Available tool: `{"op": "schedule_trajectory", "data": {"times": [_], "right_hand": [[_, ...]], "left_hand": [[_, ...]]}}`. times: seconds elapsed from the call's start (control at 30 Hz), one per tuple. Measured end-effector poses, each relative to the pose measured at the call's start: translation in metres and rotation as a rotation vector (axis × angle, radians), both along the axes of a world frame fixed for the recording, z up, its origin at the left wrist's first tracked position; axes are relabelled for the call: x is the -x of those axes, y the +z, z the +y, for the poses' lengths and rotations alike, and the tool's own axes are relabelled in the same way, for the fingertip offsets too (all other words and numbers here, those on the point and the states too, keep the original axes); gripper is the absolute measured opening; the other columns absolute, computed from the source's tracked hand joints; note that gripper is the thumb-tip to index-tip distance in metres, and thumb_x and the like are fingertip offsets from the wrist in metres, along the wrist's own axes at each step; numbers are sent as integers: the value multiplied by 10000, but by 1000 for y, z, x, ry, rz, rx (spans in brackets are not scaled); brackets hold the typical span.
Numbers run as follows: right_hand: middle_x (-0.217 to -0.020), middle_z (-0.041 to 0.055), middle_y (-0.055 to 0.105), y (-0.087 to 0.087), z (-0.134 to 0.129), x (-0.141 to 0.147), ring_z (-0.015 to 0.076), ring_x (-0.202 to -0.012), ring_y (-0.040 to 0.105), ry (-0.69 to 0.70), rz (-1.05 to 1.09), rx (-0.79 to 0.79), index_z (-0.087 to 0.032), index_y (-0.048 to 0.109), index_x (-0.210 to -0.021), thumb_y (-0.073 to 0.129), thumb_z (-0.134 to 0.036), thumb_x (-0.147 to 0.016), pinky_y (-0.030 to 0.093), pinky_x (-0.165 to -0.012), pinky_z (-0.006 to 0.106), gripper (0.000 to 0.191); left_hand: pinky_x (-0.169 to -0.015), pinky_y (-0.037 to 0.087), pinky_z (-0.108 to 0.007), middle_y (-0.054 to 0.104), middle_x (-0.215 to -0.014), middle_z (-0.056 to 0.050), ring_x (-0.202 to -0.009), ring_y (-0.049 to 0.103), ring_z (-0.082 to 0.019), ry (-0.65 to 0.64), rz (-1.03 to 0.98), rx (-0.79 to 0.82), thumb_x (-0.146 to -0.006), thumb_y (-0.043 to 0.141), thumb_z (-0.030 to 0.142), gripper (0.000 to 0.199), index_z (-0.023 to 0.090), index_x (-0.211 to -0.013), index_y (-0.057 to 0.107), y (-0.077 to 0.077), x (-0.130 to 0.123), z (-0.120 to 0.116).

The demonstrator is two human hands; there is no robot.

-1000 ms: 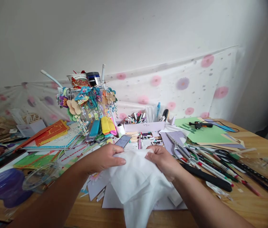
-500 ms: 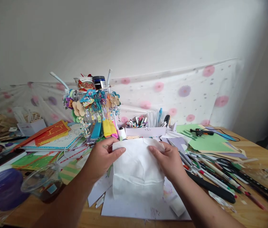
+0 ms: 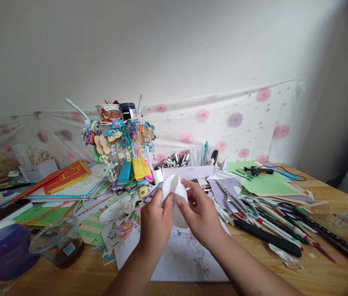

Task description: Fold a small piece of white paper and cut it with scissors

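Note:
A thin white sheet (image 3: 175,188), like tissue or soft cloth, is bunched between my two hands at the middle of the view. My left hand (image 3: 157,218) pinches its left side between thumb and fingers. On the other side my right hand (image 3: 200,211) grips it with the thumb in front, the fingers bent behind. The sheet's upper part rises in a folded point above my thumbs, and its lower part hangs between my hands. Beneath lies a white paper (image 3: 189,263) with pinkish and dark smudges on the table.
To the right lie metal scissors (image 3: 234,201), a black bar-like case (image 3: 268,237), several pens and a glue gun (image 3: 258,170). A clear plastic cup (image 3: 58,242) of brown liquid and a purple container (image 3: 4,250) stand left. A pen box (image 3: 189,171) is behind.
The white sheet was spread flat between my hands; now it is gathered and folded. Both hands have come closer together, uncovering more of the paper and the scissors.

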State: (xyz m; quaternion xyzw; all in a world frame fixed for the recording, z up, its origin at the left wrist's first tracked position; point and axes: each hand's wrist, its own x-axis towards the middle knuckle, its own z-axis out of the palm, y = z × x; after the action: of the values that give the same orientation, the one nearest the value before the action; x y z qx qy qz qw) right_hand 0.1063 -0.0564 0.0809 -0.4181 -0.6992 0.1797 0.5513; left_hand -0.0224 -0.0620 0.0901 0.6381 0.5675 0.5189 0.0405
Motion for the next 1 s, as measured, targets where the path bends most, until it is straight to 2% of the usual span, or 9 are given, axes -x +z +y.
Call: {"op": "schedule_trajectory", "data": {"times": [0.13, 0.23, 0.4, 0.53, 0.67, 0.77, 0.83, 0.9, 1.0], "right_hand": [[-1124, 103, 646, -2, -10, 1, 204, -996, 619, 172, -38, -78, -182, 397, -1359, 569, -264, -835, 500, -864, 349, 558], [-1229, 122, 604, -4, -14, 0, 227, -1109, 566, 193, -133, -154, -196, 337, -1406, 567, -234, -848, 468, -938, 400, 604], [-1282, 119, 563, -13, -12, -5, 235, -1152, 516, 188, -298, -341, -203, 295, -1424, 591, -179, -829, 439, -972, 417, 665], [-1174, 113, 613, -28, 3, -39, 286, -1098, 535, 33, -421, -483, -229, 408, -1346, 675, -305, -799, 323, -1022, 563, 614], [-1272, 140, 560, -36, 22, -81, 296, -1200, 483, 62, -389, -411, -226, 387, -1372, 707, -360, -771, 389, -995, 497, 694], [-1355, 153, 510, -36, 29, -91, 301, -1248, 464, 82, -275, -304, -233, 356, -1411, 706, -422, -760, 415, -988, 485, 763], [-1292, 131, 580, -35, 29, -87, 287, -1203, 521, 172, -212, -275, -239, 492, -1322, 694, -412, -773, 438, -976, 461, 611], [-1035, 88, 712, -35, 27, -79, 248, -1007, 642, 220, -154, -287, -238, 672, -1055, 648, -327, -822, 500, -888, 408, 250], [-712, 49, 716, -41, 22, -73, 196, -667, 675, 44, -88, -396, -217, 697, -839, 581, -188, -835, 538, -625, 324, 120]], "left_hand": [[-731, 452, -266, 691, -868, -45, -821, 618, -194, -258, -439, 22, -884, 478, 421, 294, 196, -966, 650, -9, -3, -2], [-773, 470, -292, 700, -879, -62, -847, 638, -210, -433, -788, 53, -809, 604, 465, 340, 165, -959, 658, -11, -3, 1], [-853, 488, -370, 718, -921, -88, -914, 660, -244, -476, -1164, 59, -700, 746, 325, 382, 129, -1015, 655, 1, -4, 8], [-946, 466, -374, 713, -1040, -73, -1072, 616, -244, -509, -1267, -31, -692, 747, 224, 419, 170, -1095, 644, 13, 2, 9], [-961, 482, -387, 719, -1049, -47, -1107, 605, -237, -490, -1306, 10, -709, 717, 155, 402, 198, -1103, 646, 19, 14, 5], [-950, 502, -379, 727, -1032, -35, -1084, 622, -222, -511, -1360, 93, -752, 661, 119, 354, 202, -1096, 651, 19, 15, 3], [-931, 516, -354, 732, -1015, -35, -1053, 639, -210, -509, -1407, 153, -777, 622, 99, 328, 198, -1088, 656, 18, 13, 4], [-897, 534, -329, 732, -1013, -34, -1017, 655, -197, -480, -1442, 189, -798, 599, 97, 318, 203, -1092, 655, 15, 11, 7], [-829, 555, -304, 727, -1031, -21, -943, 677, -166, -347, -1500, 163, -834, 561, 109, 325, 238, -1122, 637, 8, 12, 16]]}}
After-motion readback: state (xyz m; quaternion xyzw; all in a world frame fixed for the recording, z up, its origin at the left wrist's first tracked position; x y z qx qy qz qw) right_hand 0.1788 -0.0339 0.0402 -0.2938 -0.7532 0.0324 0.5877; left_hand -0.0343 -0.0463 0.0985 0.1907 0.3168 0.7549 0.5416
